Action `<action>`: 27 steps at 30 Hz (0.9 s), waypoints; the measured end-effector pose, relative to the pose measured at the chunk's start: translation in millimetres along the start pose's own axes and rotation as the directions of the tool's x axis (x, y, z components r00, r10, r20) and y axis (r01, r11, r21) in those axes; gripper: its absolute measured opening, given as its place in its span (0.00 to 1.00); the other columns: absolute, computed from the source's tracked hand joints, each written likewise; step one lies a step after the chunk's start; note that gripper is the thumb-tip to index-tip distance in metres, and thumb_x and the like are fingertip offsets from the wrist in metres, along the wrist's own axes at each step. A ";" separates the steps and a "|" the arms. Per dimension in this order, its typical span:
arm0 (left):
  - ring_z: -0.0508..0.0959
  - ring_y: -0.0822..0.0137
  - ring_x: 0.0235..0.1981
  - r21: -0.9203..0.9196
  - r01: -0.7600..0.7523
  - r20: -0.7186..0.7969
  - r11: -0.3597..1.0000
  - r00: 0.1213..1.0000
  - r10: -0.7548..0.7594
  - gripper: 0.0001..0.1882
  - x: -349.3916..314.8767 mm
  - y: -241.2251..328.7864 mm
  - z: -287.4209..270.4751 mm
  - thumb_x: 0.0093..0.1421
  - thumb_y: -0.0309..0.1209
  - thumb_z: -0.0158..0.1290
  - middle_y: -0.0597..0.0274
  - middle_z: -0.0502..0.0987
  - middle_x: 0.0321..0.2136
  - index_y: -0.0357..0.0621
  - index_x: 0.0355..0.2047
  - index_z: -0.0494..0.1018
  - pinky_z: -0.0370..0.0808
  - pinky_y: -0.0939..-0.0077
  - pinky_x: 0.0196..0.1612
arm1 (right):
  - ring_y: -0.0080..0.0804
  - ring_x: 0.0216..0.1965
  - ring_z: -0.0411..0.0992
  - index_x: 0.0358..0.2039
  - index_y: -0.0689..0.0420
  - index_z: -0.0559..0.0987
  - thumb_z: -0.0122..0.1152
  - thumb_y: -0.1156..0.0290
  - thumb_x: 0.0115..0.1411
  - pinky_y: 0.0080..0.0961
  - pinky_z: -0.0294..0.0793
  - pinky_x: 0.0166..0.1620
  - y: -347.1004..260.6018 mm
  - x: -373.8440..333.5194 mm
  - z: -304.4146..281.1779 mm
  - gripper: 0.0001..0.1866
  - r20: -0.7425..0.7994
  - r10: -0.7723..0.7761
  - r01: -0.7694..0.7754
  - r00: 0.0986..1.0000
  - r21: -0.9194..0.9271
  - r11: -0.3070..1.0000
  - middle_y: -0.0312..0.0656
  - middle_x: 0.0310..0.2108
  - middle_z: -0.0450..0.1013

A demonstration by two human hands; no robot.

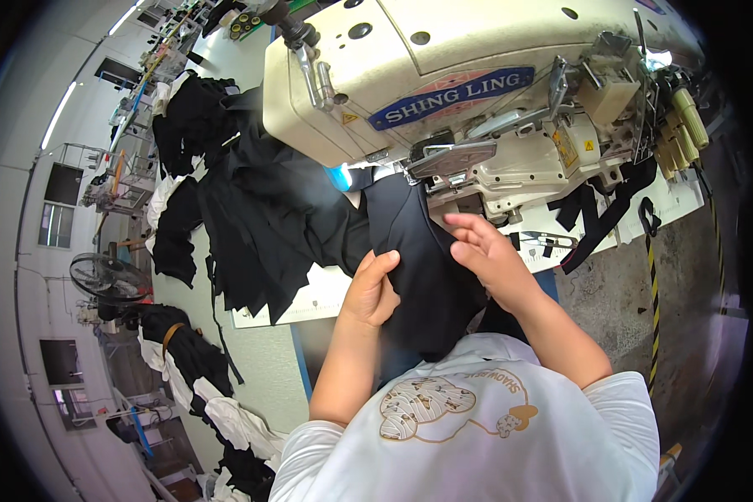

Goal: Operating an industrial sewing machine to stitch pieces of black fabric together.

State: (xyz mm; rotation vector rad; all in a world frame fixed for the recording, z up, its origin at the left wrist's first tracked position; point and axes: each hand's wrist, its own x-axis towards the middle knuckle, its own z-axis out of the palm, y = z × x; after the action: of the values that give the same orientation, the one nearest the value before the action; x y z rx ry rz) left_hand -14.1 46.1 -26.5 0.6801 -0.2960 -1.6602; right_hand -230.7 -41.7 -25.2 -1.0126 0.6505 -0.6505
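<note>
A length of black fabric [414, 284] runs from the needle area of a cream sewing machine [335, 125] down toward my lap. My left hand [372, 289] is closed on the left edge of this fabric, its thumb on top and the curled fingers partly hidden. On the other side, my right hand [494, 259] is held beside the fabric's right edge, thumb and fingers apart with nothing between them. The fabric's upper end lies under the machine's presser foot [412, 171], where a small lamp [340, 177] shines. Whether the right fingertips touch the cloth is hard to tell.
A heap of black garments [259, 201] spreads over the table to the left. Thread snips [548, 240] and black strips [602, 217] lie right of the machine head. More black and white cloth [234, 418] is piled at lower left, near a standing fan [109, 278].
</note>
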 end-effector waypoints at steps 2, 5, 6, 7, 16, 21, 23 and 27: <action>0.81 0.58 0.57 0.142 -0.068 -0.058 0.988 0.995 0.076 0.24 -2.4 -1.6 8.4 0.68 0.27 0.55 0.50 0.80 0.56 0.33 0.63 0.70 0.78 0.63 0.62 | 0.24 0.52 0.72 0.67 0.61 0.68 0.63 0.67 0.70 0.26 0.72 0.59 -6.7 5.8 16.1 0.28 -0.038 -0.042 0.044 0.998 0.049 0.998 0.40 0.52 0.73; 0.80 0.57 0.58 0.144 -0.064 -0.038 0.987 0.997 0.070 0.25 -4.5 -1.2 9.6 0.67 0.27 0.55 0.49 0.79 0.58 0.34 0.64 0.68 0.78 0.62 0.62 | 0.23 0.52 0.71 0.66 0.61 0.68 0.62 0.69 0.70 0.25 0.71 0.59 1.6 11.5 34.3 0.27 -0.143 -0.101 0.122 0.984 0.140 0.983 0.40 0.51 0.73; 0.80 0.57 0.58 0.147 -0.063 -0.037 0.987 0.997 0.069 0.25 -4.5 -1.0 9.3 0.67 0.27 0.55 0.49 0.79 0.58 0.34 0.64 0.68 0.78 0.62 0.62 | 0.22 0.53 0.71 0.63 0.61 0.70 0.60 0.68 0.71 0.23 0.69 0.61 -2.8 8.1 41.4 0.23 -0.159 -0.074 0.109 0.984 0.224 0.968 0.39 0.52 0.74; 0.80 0.57 0.58 0.129 -0.073 -0.033 0.989 0.996 0.078 0.26 -4.0 -0.8 8.5 0.67 0.27 0.55 0.49 0.79 0.58 0.33 0.65 0.68 0.78 0.62 0.63 | 0.22 0.53 0.71 0.63 0.61 0.70 0.60 0.68 0.71 0.23 0.69 0.61 -1.2 7.9 44.4 0.23 -0.161 -0.076 0.111 0.984 0.226 0.968 0.39 0.52 0.74; 0.80 0.57 0.57 0.100 -0.072 -0.045 0.992 0.996 0.077 0.28 1.0 -1.8 3.0 0.65 0.27 0.54 0.49 0.78 0.58 0.33 0.65 0.68 0.77 0.63 0.63 | 0.14 0.42 0.67 0.50 0.60 0.76 0.62 0.65 0.73 0.17 0.68 0.49 14.5 10.2 56.7 0.12 -0.348 -0.002 0.120 0.938 0.319 0.940 0.31 0.41 0.73; 0.80 0.57 0.57 0.176 -0.112 -0.041 0.978 0.992 0.121 0.28 0.4 1.5 9.7 0.64 0.27 0.56 0.50 0.78 0.58 0.34 0.65 0.68 0.77 0.62 0.62 | 0.11 0.35 0.64 0.41 0.57 0.78 0.62 0.64 0.73 0.15 0.65 0.41 19.6 13.0 54.5 0.09 -0.303 -0.001 0.095 0.953 0.299 0.950 0.26 0.33 0.71; 0.82 0.59 0.54 0.299 -0.158 -0.117 0.941 0.973 0.201 0.29 1.3 1.7 16.2 0.64 0.33 0.58 0.51 0.80 0.55 0.32 0.64 0.69 0.78 0.66 0.59 | 0.10 0.33 0.62 0.38 0.56 0.78 0.62 0.64 0.74 0.15 0.64 0.39 19.8 14.3 54.2 0.10 -0.297 -0.002 0.091 0.955 0.287 0.954 0.24 0.31 0.70; 0.81 0.66 0.53 0.461 -0.238 -0.149 0.855 0.929 0.339 0.22 2.0 8.8 12.9 0.72 0.38 0.59 0.55 0.81 0.53 0.36 0.58 0.72 0.76 0.68 0.59 | 0.10 0.31 0.60 0.35 0.55 0.76 0.59 0.64 0.74 0.15 0.61 0.36 29.0 21.4 44.6 0.10 -0.248 -0.048 0.104 0.968 0.214 0.971 0.23 0.28 0.66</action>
State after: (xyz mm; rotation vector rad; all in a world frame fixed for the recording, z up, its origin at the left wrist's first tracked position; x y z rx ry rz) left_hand -14.6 40.0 -12.0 1.0964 -0.5888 -1.2161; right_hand -178.4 -22.3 -38.4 -0.7552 0.7336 -0.9047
